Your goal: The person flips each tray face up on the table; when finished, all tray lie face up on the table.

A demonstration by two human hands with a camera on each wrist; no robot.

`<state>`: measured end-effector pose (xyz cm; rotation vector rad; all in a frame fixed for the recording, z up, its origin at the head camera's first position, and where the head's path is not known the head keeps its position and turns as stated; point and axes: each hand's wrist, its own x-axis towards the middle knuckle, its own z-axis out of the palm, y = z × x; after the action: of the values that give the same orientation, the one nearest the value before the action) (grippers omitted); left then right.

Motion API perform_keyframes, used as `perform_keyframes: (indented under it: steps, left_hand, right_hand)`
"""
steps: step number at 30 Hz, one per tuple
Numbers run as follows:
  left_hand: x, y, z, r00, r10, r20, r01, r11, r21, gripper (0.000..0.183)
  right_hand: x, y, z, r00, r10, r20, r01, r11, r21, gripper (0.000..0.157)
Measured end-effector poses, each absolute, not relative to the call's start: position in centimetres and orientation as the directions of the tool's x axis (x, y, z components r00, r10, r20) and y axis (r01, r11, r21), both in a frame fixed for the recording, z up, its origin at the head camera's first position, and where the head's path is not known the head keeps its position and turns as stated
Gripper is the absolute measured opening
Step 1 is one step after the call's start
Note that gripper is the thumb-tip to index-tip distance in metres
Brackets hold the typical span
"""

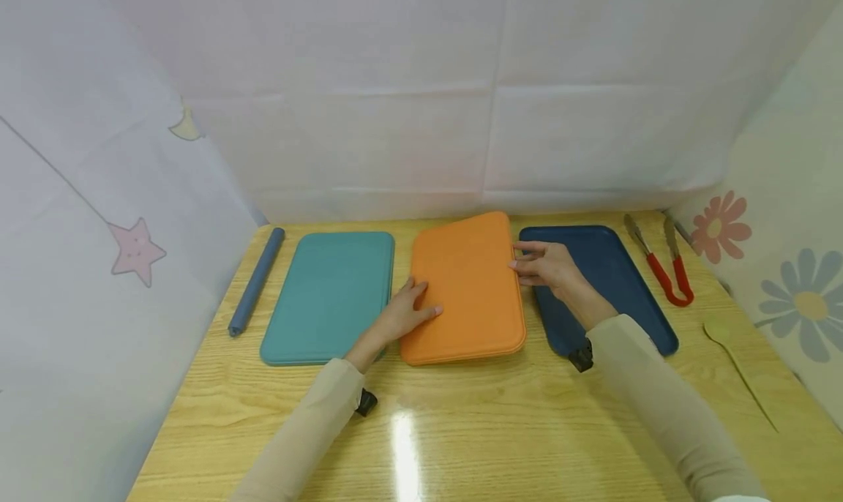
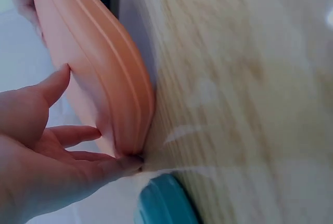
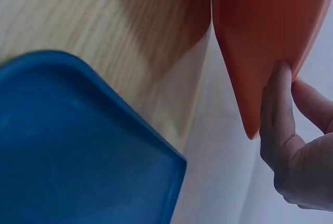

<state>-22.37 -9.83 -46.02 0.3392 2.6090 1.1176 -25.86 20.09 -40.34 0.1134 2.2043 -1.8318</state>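
An orange tray (image 1: 464,290), flat face up, tilts in the middle of the table with its right side raised. My left hand (image 1: 403,312) holds its left edge, the thumb lying on the flat face; in the left wrist view, a finger of that hand (image 2: 47,156) reaches the rim near a corner. My right hand (image 1: 546,268) pinches the raised right edge, with the thumb and fingers (image 3: 278,99) on opposite sides of it in the right wrist view. A teal tray (image 1: 332,290) lies left of the orange one. On the right lies a navy tray (image 1: 593,275), partly behind my right forearm.
A blue-grey rolled mat or rod (image 1: 257,282) lies along the table's left side. Red-handled tongs (image 1: 665,268) and a yellowish long-handled spoon (image 1: 731,352) are at the right. White cloth (image 1: 395,121) hangs behind the wooden table (image 1: 474,429).
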Motion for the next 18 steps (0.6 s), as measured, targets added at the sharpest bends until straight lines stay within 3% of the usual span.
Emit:
perform_keyframes:
  steps: [11, 18]
  left_hand:
    - [-17.1, -9.7, -44.0, -0.875, 0.42, -0.24, 0.143, 0.699, 0.701, 0.106]
    - [-15.2, -9.2, -43.8, -0.903, 0.392, -0.176, 0.17, 0.703, 0.691, 0.103]
  right_hand:
    - [-25.8, 19.7, -38.2, -0.956, -0.15, -0.251, 0.225, 0.173, -0.959, 0.072]
    - [-25.7, 19.1, -37.1, -0.953, -0.186, -0.241, 0.22, 0.124, -0.967, 0.076]
